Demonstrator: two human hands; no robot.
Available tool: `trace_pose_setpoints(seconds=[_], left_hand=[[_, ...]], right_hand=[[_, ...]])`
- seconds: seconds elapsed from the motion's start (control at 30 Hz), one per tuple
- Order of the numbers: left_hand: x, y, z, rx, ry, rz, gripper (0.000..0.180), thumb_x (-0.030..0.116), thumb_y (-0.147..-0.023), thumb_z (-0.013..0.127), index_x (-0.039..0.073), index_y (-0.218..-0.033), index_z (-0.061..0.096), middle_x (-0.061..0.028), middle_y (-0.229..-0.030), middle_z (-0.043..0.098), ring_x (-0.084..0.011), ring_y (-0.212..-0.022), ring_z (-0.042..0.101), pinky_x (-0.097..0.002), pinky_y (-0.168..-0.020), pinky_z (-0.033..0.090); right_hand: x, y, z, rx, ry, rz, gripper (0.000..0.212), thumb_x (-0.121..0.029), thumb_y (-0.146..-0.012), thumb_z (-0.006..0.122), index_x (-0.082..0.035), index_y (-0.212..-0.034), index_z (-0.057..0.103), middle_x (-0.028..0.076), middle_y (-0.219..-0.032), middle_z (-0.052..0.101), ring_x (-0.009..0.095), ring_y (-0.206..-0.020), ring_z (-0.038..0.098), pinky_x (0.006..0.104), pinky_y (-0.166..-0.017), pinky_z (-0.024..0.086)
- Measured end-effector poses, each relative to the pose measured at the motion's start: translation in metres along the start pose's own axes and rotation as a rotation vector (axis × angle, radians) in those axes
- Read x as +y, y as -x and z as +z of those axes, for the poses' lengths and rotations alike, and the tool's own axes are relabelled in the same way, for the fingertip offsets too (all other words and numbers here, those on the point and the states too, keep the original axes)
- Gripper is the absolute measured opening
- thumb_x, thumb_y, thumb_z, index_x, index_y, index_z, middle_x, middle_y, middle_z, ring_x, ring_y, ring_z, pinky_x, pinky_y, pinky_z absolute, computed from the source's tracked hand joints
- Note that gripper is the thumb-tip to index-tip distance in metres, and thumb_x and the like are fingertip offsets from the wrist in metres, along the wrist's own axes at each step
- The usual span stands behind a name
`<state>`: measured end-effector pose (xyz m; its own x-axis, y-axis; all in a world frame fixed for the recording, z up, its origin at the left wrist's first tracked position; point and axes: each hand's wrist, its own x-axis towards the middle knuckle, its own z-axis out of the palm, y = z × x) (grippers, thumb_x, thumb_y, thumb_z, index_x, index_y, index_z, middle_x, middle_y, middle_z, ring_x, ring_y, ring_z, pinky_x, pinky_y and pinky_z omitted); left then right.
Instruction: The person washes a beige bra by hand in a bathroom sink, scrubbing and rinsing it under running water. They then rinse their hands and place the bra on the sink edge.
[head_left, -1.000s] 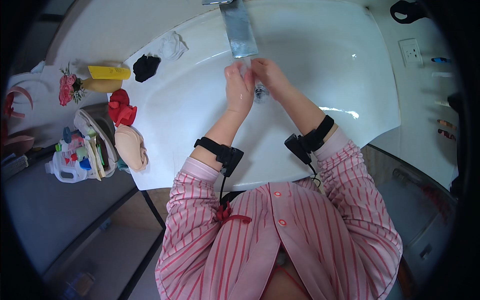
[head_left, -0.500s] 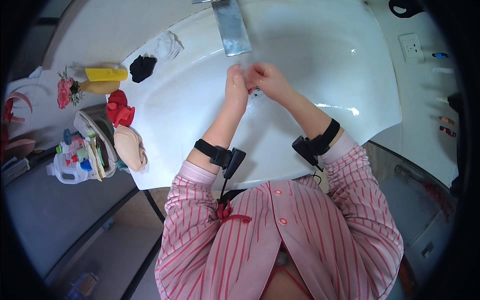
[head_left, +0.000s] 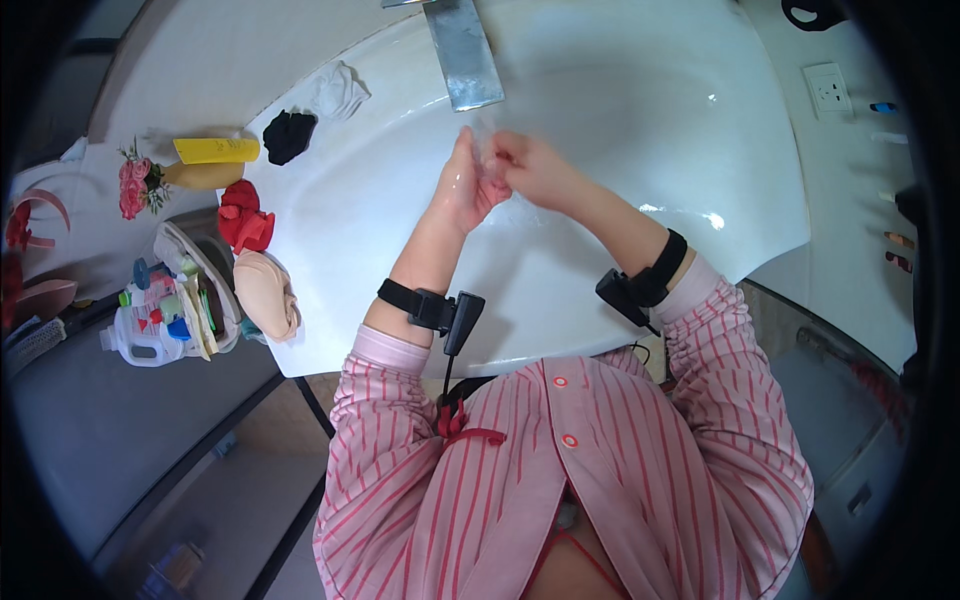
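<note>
Under the spout of the metal faucet (head_left: 464, 55), both my hands are together above the white sink (head_left: 400, 300), in a thin stream of water. My left hand (head_left: 466, 185) is wet and cupped, its palm partly showing and its thumb standing away from the fingers. Against that palm, my right hand (head_left: 540, 170) has its fingers curled in and slightly blurred. Whether anything small lies between those fingertips is hidden.
Along the sink's left edge lie a white cloth (head_left: 340, 90), a black cloth (head_left: 289, 136), a red cloth (head_left: 245, 216) and a beige cloth (head_left: 265, 295). Beyond them are a yellow tube (head_left: 217, 150), pink flowers (head_left: 136, 188) and a bin of bottles (head_left: 195, 300). A wall socket (head_left: 828, 91) is at right.
My left hand has turned so more of its palm shows and its fingers have come lower. The right hand has shifted slightly right, its fingers over the left palm. The drain is now covered.
</note>
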<state>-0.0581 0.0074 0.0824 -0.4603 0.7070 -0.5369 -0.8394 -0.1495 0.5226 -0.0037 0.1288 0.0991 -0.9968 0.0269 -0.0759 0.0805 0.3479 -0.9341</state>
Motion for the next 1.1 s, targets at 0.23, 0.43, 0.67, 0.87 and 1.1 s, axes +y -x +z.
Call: trace_pose_setpoints(seconds=[0.23,0.43,0.67,0.87,1.1], left_hand=[[-0.021,-0.003,0.003,0.336,-0.524,0.479,0.038,0.037,-0.091,0.033,0.003,-0.107,0.041,-0.0073,-0.079,0.050,-0.0185,-0.064,0.047,-0.0280,-0.060,0.040],[-0.019,-0.001,-0.012,0.343,-1.423,1.155,0.039,0.029,-0.089,0.041,0.001,-0.115,0.035,-0.0165,-0.102,0.044,-0.0294,-0.090,0.044,-0.0375,-0.081,0.038],[-0.021,-0.002,0.001,0.255,-0.322,0.455,0.042,0.039,-0.091,0.036,0.003,-0.112,0.040,-0.0098,-0.094,0.049,-0.0236,-0.080,0.050,-0.0322,-0.072,0.042],[-0.004,-0.007,-0.006,0.138,-0.190,0.063,0.044,0.040,-0.091,0.035,0.001,-0.113,0.038,-0.0051,-0.081,0.051,-0.0173,-0.068,0.050,-0.0279,-0.065,0.042],[-0.024,-0.004,-0.013,0.384,-1.496,1.118,0.045,0.038,-0.089,0.041,-0.001,-0.112,0.037,-0.0199,-0.104,0.043,-0.0271,-0.088,0.049,-0.0338,-0.074,0.042]], right_hand=[[-0.001,-0.002,0.008,0.120,-0.545,0.260,0.018,-0.013,-0.083,0.043,-0.001,-0.073,0.050,0.006,-0.070,0.055,0.015,-0.068,0.054,0.0301,-0.061,0.043],[-0.009,-0.014,0.003,0.075,-0.769,0.410,0.024,-0.021,-0.085,0.045,-0.002,-0.073,0.051,0.003,-0.066,0.051,0.013,-0.064,0.049,0.0283,-0.059,0.040],[-0.003,-0.013,0.002,0.042,-0.542,0.311,0.018,-0.018,-0.083,0.047,-0.003,-0.073,0.051,0.005,-0.065,0.052,0.013,-0.060,0.049,0.0285,-0.054,0.040],[0.004,0.000,0.009,0.134,-0.360,0.112,0.017,-0.016,-0.083,0.046,-0.003,-0.074,0.051,0.005,-0.065,0.053,0.013,-0.061,0.050,0.0280,-0.058,0.042],[0.006,-0.013,-0.003,-0.001,-0.906,0.527,0.020,-0.022,-0.084,0.049,-0.005,-0.075,0.055,0.001,-0.067,0.052,0.009,-0.061,0.045,0.0227,-0.060,0.037]])
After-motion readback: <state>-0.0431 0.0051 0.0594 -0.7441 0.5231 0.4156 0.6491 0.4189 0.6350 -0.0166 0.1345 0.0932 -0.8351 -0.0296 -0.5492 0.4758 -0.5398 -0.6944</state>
